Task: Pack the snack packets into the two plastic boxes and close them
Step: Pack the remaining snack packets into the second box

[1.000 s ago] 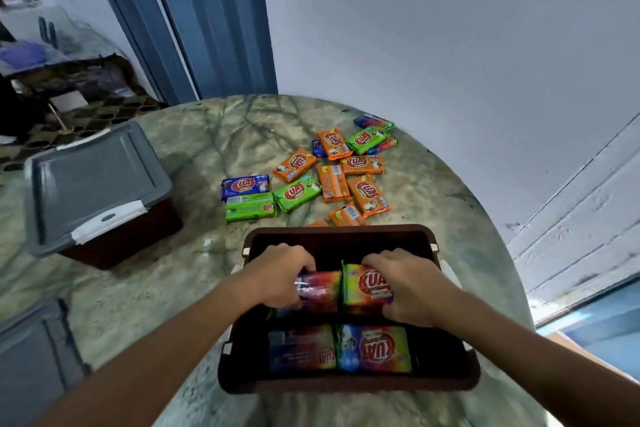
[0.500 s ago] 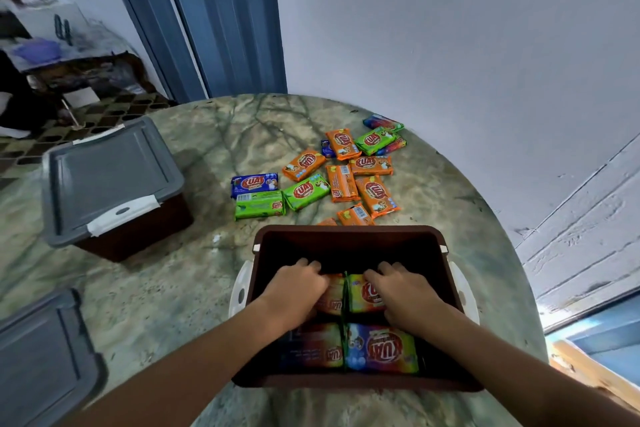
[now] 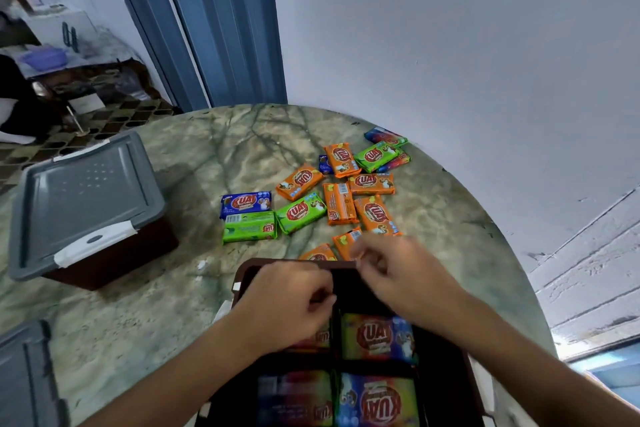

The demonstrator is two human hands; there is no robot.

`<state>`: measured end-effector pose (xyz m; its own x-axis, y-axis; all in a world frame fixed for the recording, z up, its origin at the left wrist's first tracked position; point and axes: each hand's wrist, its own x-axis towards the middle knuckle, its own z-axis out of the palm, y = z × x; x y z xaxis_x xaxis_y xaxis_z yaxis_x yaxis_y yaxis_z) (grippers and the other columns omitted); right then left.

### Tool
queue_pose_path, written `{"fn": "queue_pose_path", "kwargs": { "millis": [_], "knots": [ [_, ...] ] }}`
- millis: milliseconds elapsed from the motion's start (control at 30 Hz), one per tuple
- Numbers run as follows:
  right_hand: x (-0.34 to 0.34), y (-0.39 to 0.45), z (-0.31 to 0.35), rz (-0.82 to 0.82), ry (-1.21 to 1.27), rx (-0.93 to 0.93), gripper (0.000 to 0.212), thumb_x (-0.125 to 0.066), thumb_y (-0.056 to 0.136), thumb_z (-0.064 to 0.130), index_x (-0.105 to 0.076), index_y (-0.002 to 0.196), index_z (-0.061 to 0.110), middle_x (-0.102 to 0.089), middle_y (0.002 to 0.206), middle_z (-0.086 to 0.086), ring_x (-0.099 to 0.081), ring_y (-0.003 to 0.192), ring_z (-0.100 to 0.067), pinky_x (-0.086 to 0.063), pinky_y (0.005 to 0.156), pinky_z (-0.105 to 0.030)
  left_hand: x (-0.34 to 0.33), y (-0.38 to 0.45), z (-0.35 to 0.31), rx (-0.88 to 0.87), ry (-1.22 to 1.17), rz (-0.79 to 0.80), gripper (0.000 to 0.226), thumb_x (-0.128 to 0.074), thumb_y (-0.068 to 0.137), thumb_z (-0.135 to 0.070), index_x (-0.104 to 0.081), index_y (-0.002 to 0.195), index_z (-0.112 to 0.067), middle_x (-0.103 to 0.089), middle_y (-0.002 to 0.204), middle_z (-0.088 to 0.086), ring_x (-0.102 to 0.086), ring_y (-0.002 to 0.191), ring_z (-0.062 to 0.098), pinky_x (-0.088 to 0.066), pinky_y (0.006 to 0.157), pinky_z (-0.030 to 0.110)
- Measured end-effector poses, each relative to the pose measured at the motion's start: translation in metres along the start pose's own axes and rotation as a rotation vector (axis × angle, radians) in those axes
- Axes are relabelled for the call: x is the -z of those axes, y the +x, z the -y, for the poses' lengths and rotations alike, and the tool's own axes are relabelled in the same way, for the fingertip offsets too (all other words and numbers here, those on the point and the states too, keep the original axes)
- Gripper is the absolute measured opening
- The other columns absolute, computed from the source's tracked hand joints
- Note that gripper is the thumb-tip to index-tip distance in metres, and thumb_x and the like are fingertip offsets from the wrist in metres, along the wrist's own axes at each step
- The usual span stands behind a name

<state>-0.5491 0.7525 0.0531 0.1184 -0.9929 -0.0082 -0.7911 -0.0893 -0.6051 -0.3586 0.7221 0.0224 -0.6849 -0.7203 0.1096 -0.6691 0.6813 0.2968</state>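
Marble table [image 3: 166,315]: boxed packets [image 3: 377,336] crosswise.

Both hands have lifted off the packed packets [image 3: 377,336]; the right hand [image 3: 398,274] reaches past the box rim [image 3: 294,263].

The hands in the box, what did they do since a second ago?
Both hands let go of the packets in the open box and lifted. The right hand moved toward the loose packets; the left hand hovers inside. The closed box stayed put.
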Motion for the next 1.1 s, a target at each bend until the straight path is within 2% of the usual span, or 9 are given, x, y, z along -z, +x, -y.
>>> {"fn": "queue_pose_path", "kwargs": {
  "millis": [100,233,367,467,567,667,800,933,1100],
  "knots": [
    [0.006,0.067,-0.024,-0.054,-0.034,-0.109,0.011,-0.057,0.085,0.016,-0.062,0.095,0.017,-0.064,0.085,-0.001,-0.061,0.080,-0.021,-0.050,0.068,-0.035,0.008,0.052,0.013,0.194,-0.008,-0.099,0.013,-0.065,0.079,-0.033,-0.064,0.087,-0.022,-0.064,0.081,-0.007,-0.059,0.075,0.013,-0.046,0.062,0.027],
    [-0.042,0.123,-0.057,0.421,-0.380,-0.320,0.037,-0.064,0.085,0.025,-0.056,0.115,0.006,-0.063,0.115,-0.014,-0.062,0.106,-0.030,-0.048,0.071,-0.032,-0.023,0.116,0.040,0.361,0.199,0.503,0.028,-0.057,0.090,-0.020,-0.053,0.118,-0.015,-0.058,0.120,0.009,-0.056,0.109,0.027,-0.049,0.087,0.038],
    [-0.068,0.141,-0.064,0.533,-0.488,-0.324,0.065,-0.075,0.080,0.028,-0.044,0.133,0.005,-0.052,0.131,-0.011,-0.054,0.120,-0.028,-0.046,0.093,-0.037,-0.056,0.137,0.055,0.114,0.470,0.819,0.053,-0.045,0.099,-0.018,-0.024,0.147,-0.013,-0.032,0.147,0.017,-0.043,0.129,0.033,-0.042,0.098,0.042],
    [-0.077,0.150,-0.069,0.621,-0.517,-0.297,0.067,-0.078,0.077,0.027,-0.048,0.134,0.008,-0.052,0.135,-0.010,-0.054,0.120,-0.029,-0.047,0.098,-0.041,-0.065,0.140,0.066,-0.173,0.569,0.715,0.054,-0.048,0.096,-0.012,-0.030,0.146,-0.013,-0.032,0.144,0.012,-0.045,0.125,0.030,-0.048,0.095,0.040],
    [-0.076,0.149,-0.077,0.613,-0.588,-0.260,0.064,-0.078,0.076,0.022,-0.049,0.131,0.008,-0.054,0.131,-0.010,-0.055,0.119,-0.029,-0.048,0.093,-0.039,-0.063,0.140,0.073,-0.220,0.492,0.710,0.050,-0.058,0.090,-0.018,-0.044,0.138,-0.017,-0.044,0.131,0.008,-0.051,0.116,0.027,-0.047,0.083,0.036],
    [-0.071,0.145,-0.084,0.529,-0.675,-0.244,0.071,-0.081,0.065,0.024,-0.044,0.125,0.010,-0.060,0.119,-0.008,-0.061,0.107,-0.027,-0.045,0.075,-0.036,-0.055,0.139,0.085,0.002,0.422,0.720,0.058,-0.077,0.074,-0.031,-0.051,0.124,-0.017,-0.053,0.121,0.007,-0.056,0.107,0.024,-0.043,0.074,0.032],
    [-0.056,0.135,-0.082,0.361,-0.590,-0.213,0.068,-0.075,0.069,0.033,-0.041,0.125,0.014,-0.059,0.117,-0.008,-0.059,0.106,-0.028,-0.048,0.079,-0.038,-0.058,0.131,0.090,0.434,0.206,0.692,0.081,-0.079,0.069,-0.044,-0.038,0.133,-0.017,-0.052,0.128,0.008,-0.056,0.111,0.027,-0.045,0.069,0.029],
    [-0.029,0.113,-0.068,0.099,-0.471,-0.170,0.082,-0.070,0.072,0.040,-0.029,0.139,0.020,-0.052,0.124,-0.012,-0.054,0.113,-0.033,-0.048,0.085,-0.041,-0.073,0.132,0.082,0.478,0.215,0.686,0.097,-0.078,0.074,-0.022,-0.014,0.146,-0.011,-0.051,0.131,0.016,-0.054,0.116,0.031,-0.047,0.084,0.036],
    [0.016,0.077,-0.044,-0.066,-0.310,0.012,0.090,-0.070,0.071,0.050,-0.027,0.146,0.024,-0.050,0.133,-0.005,-0.050,0.119,-0.027,-0.044,0.092,-0.037,-0.035,0.134,0.082,0.481,-0.133,0.381,0.098,-0.088,0.058,-0.017,-0.027,0.135,-0.017,-0.059,0.118,0.014,-0.061,0.098,0.027,-0.051,0.072,0.034]
  ]
}}
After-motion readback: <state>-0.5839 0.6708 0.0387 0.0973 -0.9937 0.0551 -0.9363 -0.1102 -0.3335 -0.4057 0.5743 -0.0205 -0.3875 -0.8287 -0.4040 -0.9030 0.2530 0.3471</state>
